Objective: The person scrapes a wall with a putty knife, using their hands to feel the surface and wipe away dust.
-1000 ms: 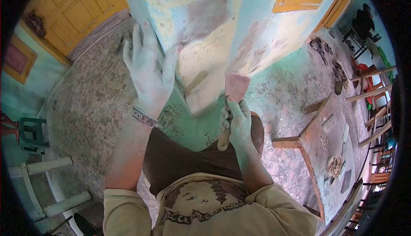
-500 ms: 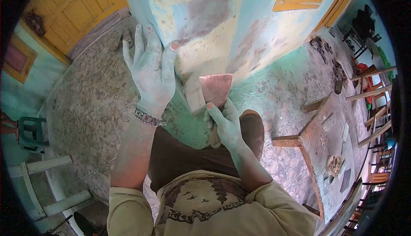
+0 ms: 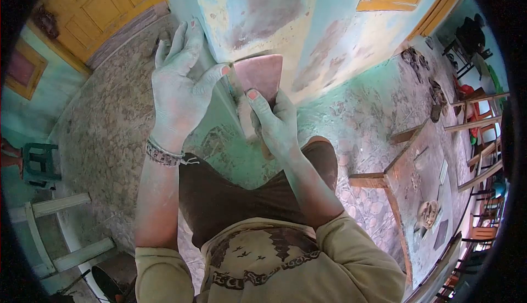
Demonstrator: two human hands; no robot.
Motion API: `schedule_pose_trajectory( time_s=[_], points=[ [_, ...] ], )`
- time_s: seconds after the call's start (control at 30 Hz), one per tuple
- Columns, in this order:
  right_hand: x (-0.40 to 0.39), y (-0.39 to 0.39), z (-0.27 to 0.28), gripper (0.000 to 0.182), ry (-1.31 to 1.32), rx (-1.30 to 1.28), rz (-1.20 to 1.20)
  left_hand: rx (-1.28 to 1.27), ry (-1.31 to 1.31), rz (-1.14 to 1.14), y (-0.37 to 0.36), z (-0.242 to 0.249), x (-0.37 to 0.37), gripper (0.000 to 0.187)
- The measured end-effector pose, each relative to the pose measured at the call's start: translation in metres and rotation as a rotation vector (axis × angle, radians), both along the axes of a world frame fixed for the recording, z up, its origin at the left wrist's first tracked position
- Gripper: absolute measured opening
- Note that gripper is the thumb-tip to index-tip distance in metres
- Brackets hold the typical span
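Putty knife [image 3: 259, 72]: blade has moved up from knee level and now lies flat on the wall corner [image 3: 241, 23]. Right hand [image 3: 274, 121] grips its handle, forefinger along the blade. Left hand [image 3: 178, 89], unclenched, braces just beside it. Looks like a smoothing stroke under way.

The wall corner [image 3: 219, 56] rises straight ahead of the person, between the 2 hands. The left hand [image 3: 178, 91] lies flat against its left face, the thumb reaching toward the scraper blade [image 3: 259, 72], which sits on the corner's right face, held from below by the right hand [image 3: 274, 121]. A door [image 3: 99, 6] stands far left, behind the left hand. A stool [image 3: 35, 165] is at the left edge, a low table [image 3: 406, 165] to the right.
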State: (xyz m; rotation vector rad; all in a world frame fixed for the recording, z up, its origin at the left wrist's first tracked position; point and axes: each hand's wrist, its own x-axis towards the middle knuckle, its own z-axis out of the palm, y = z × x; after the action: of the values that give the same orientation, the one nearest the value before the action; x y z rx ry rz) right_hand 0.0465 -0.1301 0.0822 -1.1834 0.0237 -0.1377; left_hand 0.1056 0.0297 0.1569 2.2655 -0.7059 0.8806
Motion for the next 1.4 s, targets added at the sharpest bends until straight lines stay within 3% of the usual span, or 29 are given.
schedule_pose_trajectory(
  time_s=[0.17,0.57,0.97,1.07,1.4],
  points=[
    [0.008,0.003,0.002,0.026,-0.094,0.046,-0.019,0.134,0.004,0.044,-0.001,0.001,-0.005,0.079],
    [0.014,0.007,-0.007,0.031,-0.100,0.026,0.002,0.069,-0.038,0.113,-0.015,-0.012,-0.010,0.087],
    [0.016,0.009,-0.014,0.031,-0.129,-0.012,-0.032,-0.102,0.131,-0.024,-0.022,-0.018,-0.012,0.089],
    [0.019,0.011,-0.014,0.030,-0.141,-0.015,-0.047,-0.070,0.027,0.011,-0.023,-0.022,-0.010,0.088],
    [0.018,0.014,-0.008,0.031,-0.113,0.012,-0.038,-0.063,0.042,0.019,-0.023,-0.023,-0.012,0.086]
  ],
)
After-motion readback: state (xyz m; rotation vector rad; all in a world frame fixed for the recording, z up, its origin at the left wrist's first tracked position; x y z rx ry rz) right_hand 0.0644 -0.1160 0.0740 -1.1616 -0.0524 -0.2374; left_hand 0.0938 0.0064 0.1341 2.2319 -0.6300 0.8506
